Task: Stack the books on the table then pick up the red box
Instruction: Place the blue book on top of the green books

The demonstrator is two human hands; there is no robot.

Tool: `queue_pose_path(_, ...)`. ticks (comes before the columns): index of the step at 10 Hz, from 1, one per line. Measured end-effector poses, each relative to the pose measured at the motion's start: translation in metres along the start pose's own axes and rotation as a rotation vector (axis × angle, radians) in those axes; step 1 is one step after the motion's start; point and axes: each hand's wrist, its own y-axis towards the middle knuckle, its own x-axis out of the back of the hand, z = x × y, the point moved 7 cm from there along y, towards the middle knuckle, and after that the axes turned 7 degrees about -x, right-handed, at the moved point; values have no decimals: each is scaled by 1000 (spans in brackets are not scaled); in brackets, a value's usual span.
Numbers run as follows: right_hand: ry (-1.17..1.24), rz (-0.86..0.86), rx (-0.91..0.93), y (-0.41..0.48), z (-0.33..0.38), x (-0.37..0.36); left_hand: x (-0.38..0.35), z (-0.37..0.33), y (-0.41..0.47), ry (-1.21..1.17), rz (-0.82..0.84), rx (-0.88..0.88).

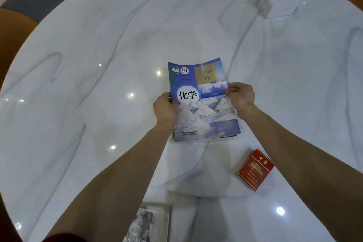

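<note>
I have the blue chemistry textbook [204, 102] between my two hands, one on each long edge. My left hand [166, 111] pinches the spine side, thumb on the cover, and my right hand [240, 97] nips the open page edge with the fingertips. The book lies on the white marbled worktop [98, 45], and a thin green edge shows under its near corner, so I judge it sits on another book already, though I cannot tell how many.

It is a soft-cover, thin and bendy: the far edge curls up a little. I expect it to sag if lifted by one side, so holding both long edges near the middle suits it. The glossy cover on a polished top will likely slide easily, handy for squaring the pile.

The red box [255, 169], a cigarette pack, lies flat just below my right forearm, nearer to me than the book and apart from it. It looks light, stiff card; I would take it across its narrow sides with my right hand.
</note>
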Motion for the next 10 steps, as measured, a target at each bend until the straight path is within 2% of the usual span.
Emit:
queue_pose_path(2, -104, -52, 41, -2, -2, -2, -4, 10, 7, 133, 43, -49)
queue_pose_path(4, -165, -88, 42, -2, -4, -3, -3, 8, 3, 106, 59, -69)
queue_pose_path(7, -243, -132, 42, 2, -6, -4, -13, 7, -2, 323, 110, -120)
queue_pose_path(9, -258, -112, 24, 5, -7, -4, -17, 2, -6, 453, 109, -214)
queue_pose_path(10, -318, -81, 42, 5, -3, -5, -15, 1, -9, 444, 137, -130)
